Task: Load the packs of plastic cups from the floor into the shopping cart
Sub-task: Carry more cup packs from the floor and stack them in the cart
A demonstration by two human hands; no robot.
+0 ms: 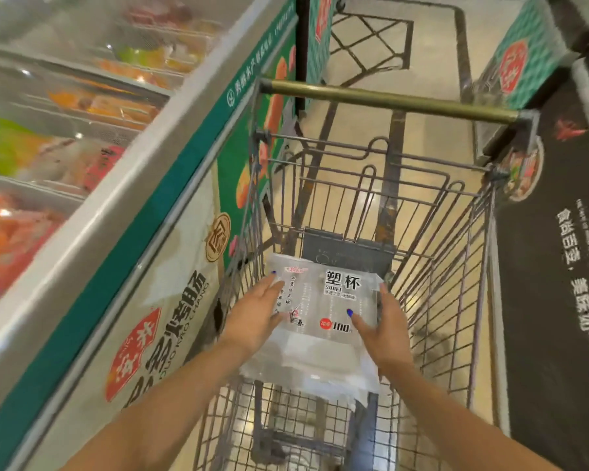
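Wire, film and glass under shop light

We see the pack of plastic cups point(315, 321) wrapped in clear, glossy film that crinkles and catches glare, with a printed label on its face. The shopping cart point(436, 266) is bare grey metal wire, dull and scuffed, its handle bar point(388, 100) a smoother brassy metal with a soft sheen. The freezer point(82, 137) beside it has a shiny glass lid in a satin metal frame, and the floor point(432, 56) looks polished and faintly reflective.
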